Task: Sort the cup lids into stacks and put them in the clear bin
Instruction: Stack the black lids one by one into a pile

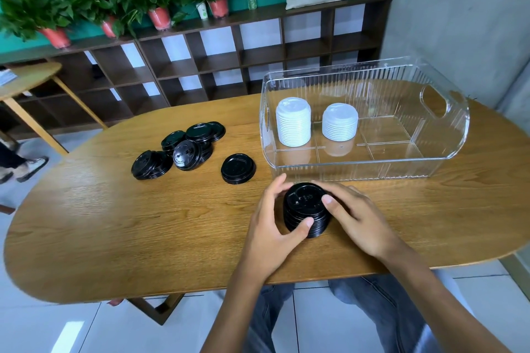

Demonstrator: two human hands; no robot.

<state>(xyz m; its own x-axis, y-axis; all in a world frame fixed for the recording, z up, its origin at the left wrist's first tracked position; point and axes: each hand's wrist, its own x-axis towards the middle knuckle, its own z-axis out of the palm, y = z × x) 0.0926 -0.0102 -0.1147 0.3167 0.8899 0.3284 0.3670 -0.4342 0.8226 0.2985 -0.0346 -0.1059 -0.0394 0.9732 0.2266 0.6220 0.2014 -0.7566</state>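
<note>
1. Near the table (114,223) front edge, a black stack (305,210) stands upright just before the bin (370,165).
2. Left hand (272,226) and right hand (355,218) both curl around it, gripping.
3. Two white stacks (293,122) stand inside the bin.
4. Loose black lids (183,149) lie at left.

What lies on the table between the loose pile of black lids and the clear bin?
In the head view, a short stack of black lids sits alone between the loose pile of black lids and the clear bin, touching neither.
</note>
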